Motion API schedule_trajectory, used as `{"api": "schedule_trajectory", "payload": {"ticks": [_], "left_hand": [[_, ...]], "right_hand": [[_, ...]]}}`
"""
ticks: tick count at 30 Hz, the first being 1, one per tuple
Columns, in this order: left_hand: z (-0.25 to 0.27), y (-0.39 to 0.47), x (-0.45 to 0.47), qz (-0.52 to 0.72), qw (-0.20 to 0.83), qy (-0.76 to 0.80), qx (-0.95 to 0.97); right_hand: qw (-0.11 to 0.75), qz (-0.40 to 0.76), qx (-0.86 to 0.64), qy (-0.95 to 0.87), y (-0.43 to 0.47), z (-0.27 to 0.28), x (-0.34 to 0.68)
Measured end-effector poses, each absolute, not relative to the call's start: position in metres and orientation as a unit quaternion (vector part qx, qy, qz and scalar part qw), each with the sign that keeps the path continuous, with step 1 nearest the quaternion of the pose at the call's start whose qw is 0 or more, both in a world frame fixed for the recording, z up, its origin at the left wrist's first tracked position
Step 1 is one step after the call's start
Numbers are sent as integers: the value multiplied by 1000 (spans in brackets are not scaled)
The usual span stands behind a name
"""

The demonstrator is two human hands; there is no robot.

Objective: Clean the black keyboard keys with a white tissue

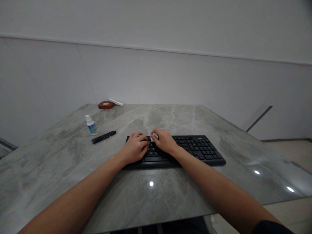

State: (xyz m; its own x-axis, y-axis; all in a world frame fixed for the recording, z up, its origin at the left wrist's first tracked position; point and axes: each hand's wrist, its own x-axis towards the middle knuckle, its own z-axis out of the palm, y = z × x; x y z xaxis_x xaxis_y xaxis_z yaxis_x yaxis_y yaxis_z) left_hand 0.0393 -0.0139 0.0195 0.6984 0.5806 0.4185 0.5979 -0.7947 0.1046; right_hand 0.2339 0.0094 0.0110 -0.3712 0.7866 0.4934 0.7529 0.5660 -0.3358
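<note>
A black keyboard [195, 148] lies flat on the marble-patterned table in front of me. My left hand [136, 146] rests over its left part, fingers spread a little and bent down onto the keys, with nothing visible in them. Just to its right, my right hand [163, 140] is closed, pinching a small crumpled white tissue [154, 136] against the upper row of keys. Most of the tissue is hidden by the fingers. Both hands cover many of the left-hand keys, while the number pad at the right is in plain view.
Left of the keyboard lies a black pen-like stick [104, 136], with a small white spray bottle [91, 125] standing behind it. At the table's far left are a reddish-brown case [105, 105] and a thin white box [116, 102]. A pale wall [165, 78] stands behind the table [156, 201].
</note>
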Motion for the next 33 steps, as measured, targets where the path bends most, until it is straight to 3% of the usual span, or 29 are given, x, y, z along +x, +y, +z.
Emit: {"api": "schedule_trajectory", "payload": {"ticks": [33], "left_hand": [[19, -13, 39, -217, 26, -321, -921]], "right_hand": [[298, 42, -457, -837, 10, 13, 232]]}}
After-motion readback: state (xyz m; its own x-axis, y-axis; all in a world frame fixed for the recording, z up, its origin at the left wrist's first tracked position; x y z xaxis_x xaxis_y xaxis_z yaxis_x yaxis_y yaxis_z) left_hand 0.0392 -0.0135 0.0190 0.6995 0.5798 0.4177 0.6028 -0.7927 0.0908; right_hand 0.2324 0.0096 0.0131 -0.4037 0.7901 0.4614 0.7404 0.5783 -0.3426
